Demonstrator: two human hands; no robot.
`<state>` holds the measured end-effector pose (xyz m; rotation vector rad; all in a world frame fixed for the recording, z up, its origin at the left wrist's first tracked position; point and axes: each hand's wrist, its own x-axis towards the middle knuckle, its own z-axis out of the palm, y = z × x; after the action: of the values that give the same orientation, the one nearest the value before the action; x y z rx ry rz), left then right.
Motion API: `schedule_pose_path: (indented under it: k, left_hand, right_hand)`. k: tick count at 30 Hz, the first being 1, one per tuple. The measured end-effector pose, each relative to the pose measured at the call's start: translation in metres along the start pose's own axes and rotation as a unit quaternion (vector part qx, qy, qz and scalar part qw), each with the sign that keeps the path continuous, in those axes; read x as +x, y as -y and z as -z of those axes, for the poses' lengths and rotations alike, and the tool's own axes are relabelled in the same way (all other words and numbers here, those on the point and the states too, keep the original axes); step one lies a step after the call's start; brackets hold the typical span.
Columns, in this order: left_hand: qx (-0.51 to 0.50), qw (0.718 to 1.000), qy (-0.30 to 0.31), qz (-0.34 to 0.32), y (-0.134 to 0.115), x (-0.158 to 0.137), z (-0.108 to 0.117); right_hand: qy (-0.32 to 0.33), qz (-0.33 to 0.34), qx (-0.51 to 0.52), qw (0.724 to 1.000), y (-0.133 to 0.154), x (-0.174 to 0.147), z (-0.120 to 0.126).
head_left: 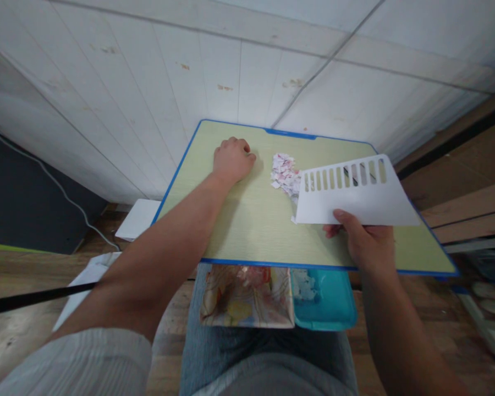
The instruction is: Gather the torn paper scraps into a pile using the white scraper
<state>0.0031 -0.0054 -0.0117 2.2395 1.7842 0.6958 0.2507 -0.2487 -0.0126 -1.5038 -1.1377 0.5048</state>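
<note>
A white flat sheet (355,203) with a row of oblong slots along its far edge is in my right hand (369,242), thumb on top and fingers underneath. It is held over the right part of the pale yellow-green table (247,225). The sheet's left edge lies beside a small heap of torn white and pink paper scraps (284,173) and may overlap some of them. My left hand (232,159) rests closed on the table, left of the heap. Its fingers are curled under, so whatever they might hold is hidden.
Below the table's near edge, at my lap, sit an open patterned box (247,319) and a turquoise tray (330,308) with pale scraps inside. A white panelled wall (214,71) stands behind the table. A cable (66,192) hangs at the left.
</note>
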Motion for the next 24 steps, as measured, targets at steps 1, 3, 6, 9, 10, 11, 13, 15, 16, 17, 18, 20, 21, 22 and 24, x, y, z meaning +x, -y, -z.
schedule_pose_path:
  k: [1, 3, 6, 9, 10, 11, 13, 15, 16, 17, 18, 20, 21, 22, 24]
  left_hand:
    - [-0.001, 1.0, -0.002, -0.001, 0.0, 0.0, 0.0]
    - [-0.004, 1.0, -0.004, -0.001, 0.001, 0.0, -0.001]
    - [-0.007, 1.0, -0.006, -0.002, 0.001, 0.001, -0.002]
    - [-0.009, 1.0, -0.008, -0.004, 0.002, 0.002, -0.002]
    - [-0.009, 1.0, -0.009, -0.004, 0.002, 0.002, -0.003]
    - [-0.011, 1.0, -0.01, -0.004, 0.002, 0.002, -0.003]
    - [-0.015, 1.0, -0.013, -0.006, 0.003, 0.002, -0.003]
    - [-0.02, 1.0, -0.014, -0.008, 0.004, 0.003, -0.003]
    - [-0.022, 1.0, -0.014, -0.009, 0.004, 0.003, -0.004]
    - [-0.023, 1.0, -0.015, -0.011, 0.005, 0.003, -0.004]
    - [-0.023, 1.0, -0.015, -0.013, 0.005, 0.003, -0.004]
    - [-0.023, 0.999, -0.018, -0.016, 0.007, 0.004, -0.006]
    - [-0.023, 0.999, -0.02, -0.017, 0.007, 0.005, -0.006]
    - [-0.024, 0.999, -0.021, -0.017, 0.008, 0.005, -0.007]
    - [-0.028, 0.999, -0.024, -0.017, 0.009, 0.006, -0.009]
  right_hand:
    - [0.001, 0.004, -0.008, 1.0, 0.001, -0.001, 0.0]
    - [-0.008, 0.013, -0.015, 1.0, 0.003, -0.002, 0.0]
    - [-0.003, 0.014, -0.015, 1.0, 0.006, -0.003, -0.001]
    - [0.006, 0.008, -0.012, 1.0, 0.009, -0.003, -0.002]
    - [0.007, 0.008, -0.012, 1.0, 0.01, -0.002, -0.002]
    - [0.006, 0.009, -0.011, 1.0, 0.01, -0.002, -0.002]
    - [0.018, 0.008, -0.008, 1.0, 0.01, -0.001, 0.0]
    - [0.017, 0.0, 0.007, 1.0, 0.008, -0.001, 0.002]
    - [0.012, -0.008, 0.018, 1.0, 0.006, 0.0, 0.003]
    - [0.006, -0.015, 0.03, 0.999, 0.003, 0.0, 0.004]
    - [-0.003, -0.021, 0.041, 0.999, -0.001, 0.0, 0.005]
    - [-0.03, -0.027, 0.058, 0.997, -0.008, -0.001, 0.008]
    - [-0.04, -0.028, 0.063, 0.997, -0.01, -0.001, 0.009]
    - [-0.046, -0.029, 0.066, 0.996, -0.013, -0.002, 0.01]
    - [-0.052, -0.026, 0.069, 0.996, -0.015, -0.005, 0.012]
